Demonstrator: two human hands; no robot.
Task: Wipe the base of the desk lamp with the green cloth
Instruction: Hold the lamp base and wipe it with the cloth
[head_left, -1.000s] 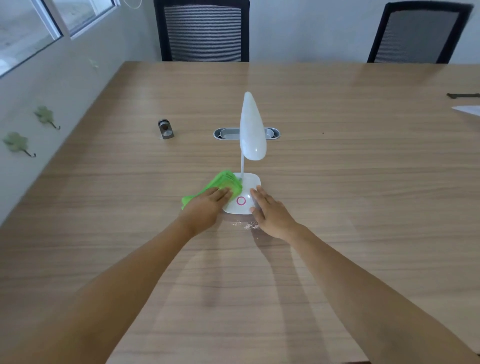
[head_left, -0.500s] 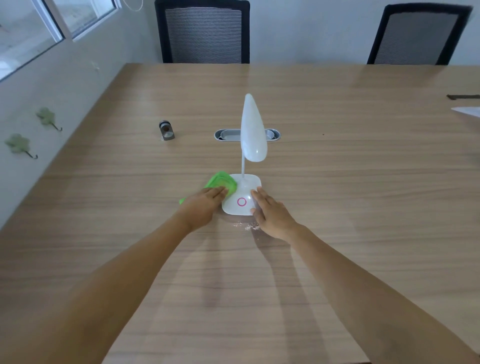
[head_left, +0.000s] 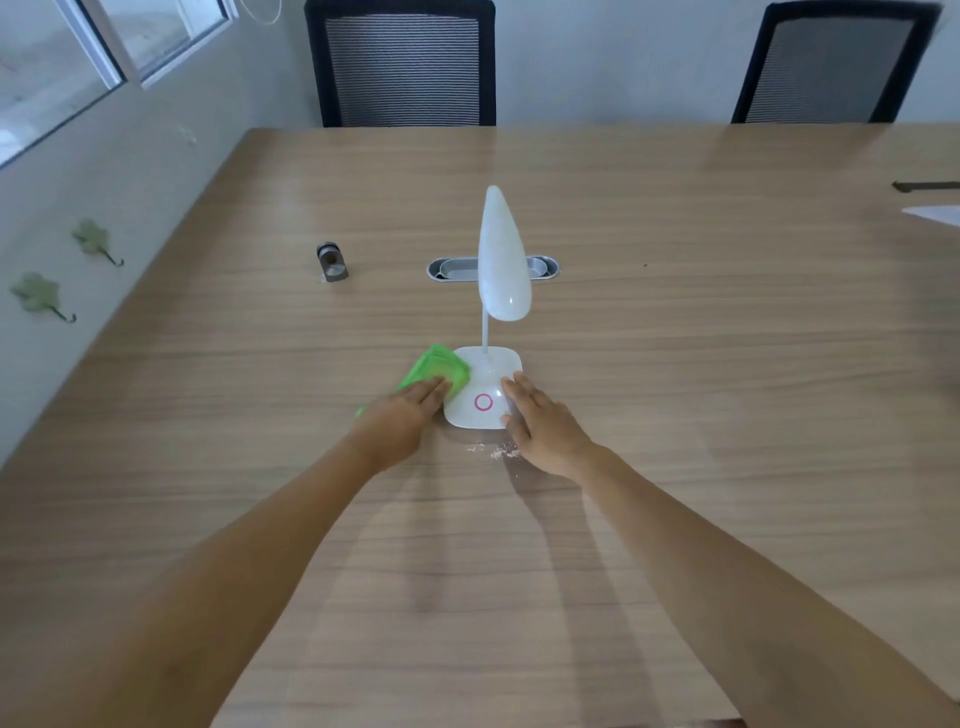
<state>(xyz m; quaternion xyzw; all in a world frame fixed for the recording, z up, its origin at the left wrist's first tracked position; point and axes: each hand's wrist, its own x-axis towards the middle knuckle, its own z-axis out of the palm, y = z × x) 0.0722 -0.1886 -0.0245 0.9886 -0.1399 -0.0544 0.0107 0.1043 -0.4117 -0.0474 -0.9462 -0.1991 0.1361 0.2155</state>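
**Green cloth pressed at left edge of lamp base**

A white desk lamp (head_left: 485, 387) was observed standing upright near the middle of a long wooden table (head_left: 675, 364). Its rounded square base (head_left: 480, 415) was marked with a pink ring (head_left: 483, 402); a thin neck was seen rising from the back of the base to a drop-shaped head (head_left: 503, 260), pointed end up.

The green cloth (head_left: 435, 368) was noted bunched on the table, touching the base's left edge and lapping onto its back-left corner. The left hand (head_left: 402, 413) was laid flat on the cloth, palm down, fingers extended and held together, pressing rather than gripping; the fingertips were placed just beside the base. A small strip of cloth was seen protruding behind the wrist.

The right hand (head_left: 543, 423) was rested on the right front of the base, fingers straight and slightly spread, nothing enclosed. Whether the palm bore on the table could not be told.

A scatter of pale crumbs or powder (head_left: 498, 451) was recorded on the table, just in front of the base, between the two wrists.

Farther back, an oval cable grommet (head_left: 452, 269) was seen behind the lamp head, and a small dark metal object (head_left: 331, 262) well to its left. Two black mesh chairs (head_left: 402, 62) were set at the far edge. Two leaf-shaped hooks (head_left: 93, 240) were fixed on the left wall, below a window (head_left: 62, 67).
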